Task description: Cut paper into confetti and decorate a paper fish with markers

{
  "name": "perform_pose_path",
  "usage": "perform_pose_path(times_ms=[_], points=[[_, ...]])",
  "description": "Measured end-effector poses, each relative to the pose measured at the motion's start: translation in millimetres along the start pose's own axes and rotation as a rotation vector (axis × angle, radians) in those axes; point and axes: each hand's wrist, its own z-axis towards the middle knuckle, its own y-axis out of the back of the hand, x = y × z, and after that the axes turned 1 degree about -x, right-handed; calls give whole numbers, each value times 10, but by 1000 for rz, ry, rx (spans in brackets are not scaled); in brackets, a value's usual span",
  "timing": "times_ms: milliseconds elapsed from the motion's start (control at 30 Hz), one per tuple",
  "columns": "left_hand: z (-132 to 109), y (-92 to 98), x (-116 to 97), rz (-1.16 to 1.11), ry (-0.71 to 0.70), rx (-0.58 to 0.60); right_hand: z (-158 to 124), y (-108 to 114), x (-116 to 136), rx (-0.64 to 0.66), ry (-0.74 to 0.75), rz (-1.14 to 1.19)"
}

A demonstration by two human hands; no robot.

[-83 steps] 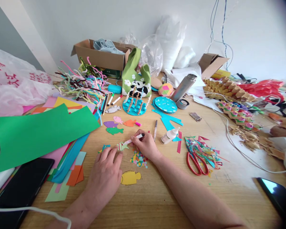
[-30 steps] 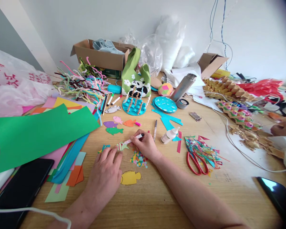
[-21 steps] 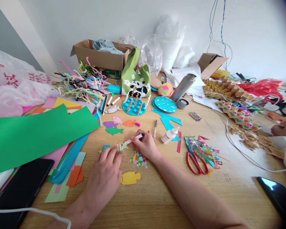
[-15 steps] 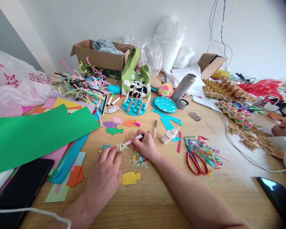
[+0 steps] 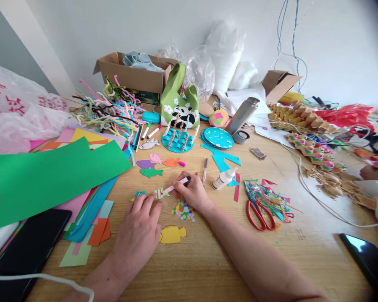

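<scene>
A white marker [image 5: 177,185] is pinched in my right hand [image 5: 191,192], its tip at the tail side of a small pale green paper fish [image 5: 159,193] with red stripes. The fingertips of my left hand [image 5: 143,222] lie spread on the table at the fish's lower edge. Between my forearms is a yellow paper fish [image 5: 172,234]. Round paper dots [image 5: 183,209] are heaped below my right fingers. Green [image 5: 151,172], purple [image 5: 145,164], pink [image 5: 156,158] and orange [image 5: 170,162] paper fish lie further back, beside a pink marker cap [image 5: 182,164].
Red-handled scissors [image 5: 261,216] rest by paper scraps on the right, with a glue bottle [image 5: 224,179] nearer the middle. Coloured paper sheets [image 5: 56,180] cover the left. A metal flask [image 5: 243,115] leans behind blue discs [image 5: 218,138]. A phone [image 5: 365,258] lies at right.
The marker and the fingers of my right hand have shifted very slightly. My left hand stays in place.
</scene>
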Motion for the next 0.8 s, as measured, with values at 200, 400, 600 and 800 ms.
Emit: perform_pose_path(times_ms=[200,400,600,800], points=[[1,-4,1,3,-2,-4,3,-6,-10,-8,2,26],[-4,-1,-2,1,0,6,0,1,-18,9,10,17],[-5,-2,2,-4,2,4,0,-4,-6,0,5,31],[-10,-26,10,9,-2,0,5,7,-19,14,6,28]])
